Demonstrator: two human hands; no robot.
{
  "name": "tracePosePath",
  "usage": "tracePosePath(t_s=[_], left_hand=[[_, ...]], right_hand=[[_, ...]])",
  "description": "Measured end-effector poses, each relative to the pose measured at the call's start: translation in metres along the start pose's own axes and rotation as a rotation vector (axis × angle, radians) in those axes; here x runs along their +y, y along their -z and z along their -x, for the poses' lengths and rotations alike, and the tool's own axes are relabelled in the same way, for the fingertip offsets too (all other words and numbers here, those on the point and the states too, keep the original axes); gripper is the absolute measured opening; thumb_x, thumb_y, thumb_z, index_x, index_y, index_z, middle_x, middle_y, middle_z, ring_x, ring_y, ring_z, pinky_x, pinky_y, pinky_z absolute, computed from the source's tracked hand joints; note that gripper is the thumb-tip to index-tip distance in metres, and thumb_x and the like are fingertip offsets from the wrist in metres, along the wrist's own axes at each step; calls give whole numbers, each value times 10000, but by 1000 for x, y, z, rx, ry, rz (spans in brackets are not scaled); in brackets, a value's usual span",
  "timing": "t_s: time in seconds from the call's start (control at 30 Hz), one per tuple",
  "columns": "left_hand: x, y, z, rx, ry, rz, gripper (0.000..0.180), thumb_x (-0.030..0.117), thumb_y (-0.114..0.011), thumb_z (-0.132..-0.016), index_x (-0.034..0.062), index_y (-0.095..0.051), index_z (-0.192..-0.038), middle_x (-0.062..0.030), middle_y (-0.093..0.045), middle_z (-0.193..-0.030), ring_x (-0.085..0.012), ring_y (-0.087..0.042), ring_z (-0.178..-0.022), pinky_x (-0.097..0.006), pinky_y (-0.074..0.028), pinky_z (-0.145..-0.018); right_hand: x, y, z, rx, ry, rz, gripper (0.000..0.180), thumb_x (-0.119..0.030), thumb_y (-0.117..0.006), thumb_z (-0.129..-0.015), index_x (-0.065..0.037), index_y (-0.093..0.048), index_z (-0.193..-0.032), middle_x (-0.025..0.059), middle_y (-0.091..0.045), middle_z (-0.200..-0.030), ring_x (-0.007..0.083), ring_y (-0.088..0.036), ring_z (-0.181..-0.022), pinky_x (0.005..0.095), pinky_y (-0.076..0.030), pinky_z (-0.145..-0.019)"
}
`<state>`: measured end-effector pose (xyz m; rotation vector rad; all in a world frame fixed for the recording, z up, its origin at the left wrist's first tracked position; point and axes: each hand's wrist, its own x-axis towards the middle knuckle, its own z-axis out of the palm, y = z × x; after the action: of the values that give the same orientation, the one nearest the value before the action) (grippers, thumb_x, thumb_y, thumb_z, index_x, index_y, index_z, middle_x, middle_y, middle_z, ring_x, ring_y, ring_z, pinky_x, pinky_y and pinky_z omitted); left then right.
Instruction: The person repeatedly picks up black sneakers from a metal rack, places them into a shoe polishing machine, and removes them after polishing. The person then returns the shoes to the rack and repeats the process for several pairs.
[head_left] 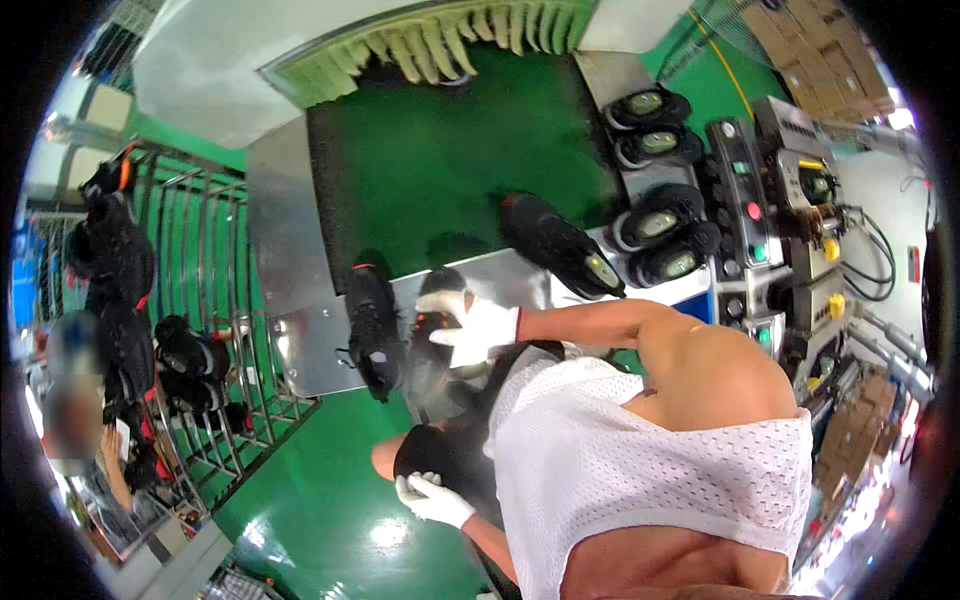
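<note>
My right hand [480, 328], in a white glove, reaches across the metal front edge of a machine and grips a dark shoe [436, 284] from above. Thumb and fingers spread around the shoe, and its lower part is smeared by motion. Beside it a black sneaker [372, 330] lies on the metal ledge. Another black sneaker [560, 243] with a light-coloured insole lies slantwise across the edge of the green belt [430, 180]. By my knee my left hand [433, 499], also gloved in white, hangs with fingers loosely curled and apart, with nothing visible in it.
Pale strip curtains [430, 45] hang over the belt's far end. Black shoes [655, 215] stand in pairs at right, beside a control panel [742, 190] with buttons. At left, a metal rack [200, 220] holds several black shoes; another person [75, 400] is beyond it.
</note>
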<state>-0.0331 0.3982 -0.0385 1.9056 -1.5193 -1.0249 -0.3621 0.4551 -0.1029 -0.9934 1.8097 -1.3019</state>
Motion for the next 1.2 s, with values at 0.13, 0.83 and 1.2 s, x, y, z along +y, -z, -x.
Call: tracePosePath(t_s=[0.13, 0.83, 1.2], left_hand=[[30, -7, 7, -68, -30, 12, 383, 182, -521, -1064, -32, -477, -1379, -105, -604, -989, -150, -608, -783, -277, -535, -669], [-111, -34, 137, -319, 59, -8, 447, 159, -546, -1012, -70, -473, -1388, -198, -620, -1140, -254, -631, -927, -358, -533, -847], [-76, -84, 164, -461, -239, -214, 464, 185, -658, -955, 6, -531, -1363, -175, -693, -1110, -282, -693, -951, -409, -544, -873]], right_hand=[[-28, 62, 73, 103, -129, 177, 636, -302, -708, -877, -43, -513, -1424, 180, -542, -1427, 310, -525, -1322, 422, -401, -1134], [93, 160, 159, 439, -599, 541, 957, -443, -830, -724, 57, -415, -1426, 316, -617, -1265, 428, -623, -1177, 448, -512, -1002], [95, 138, 154, 512, -406, 470, 895, -343, -835, -728, 38, -415, -1421, 318, -620, -1249, 433, -629, -1148, 455, -501, -1007]])
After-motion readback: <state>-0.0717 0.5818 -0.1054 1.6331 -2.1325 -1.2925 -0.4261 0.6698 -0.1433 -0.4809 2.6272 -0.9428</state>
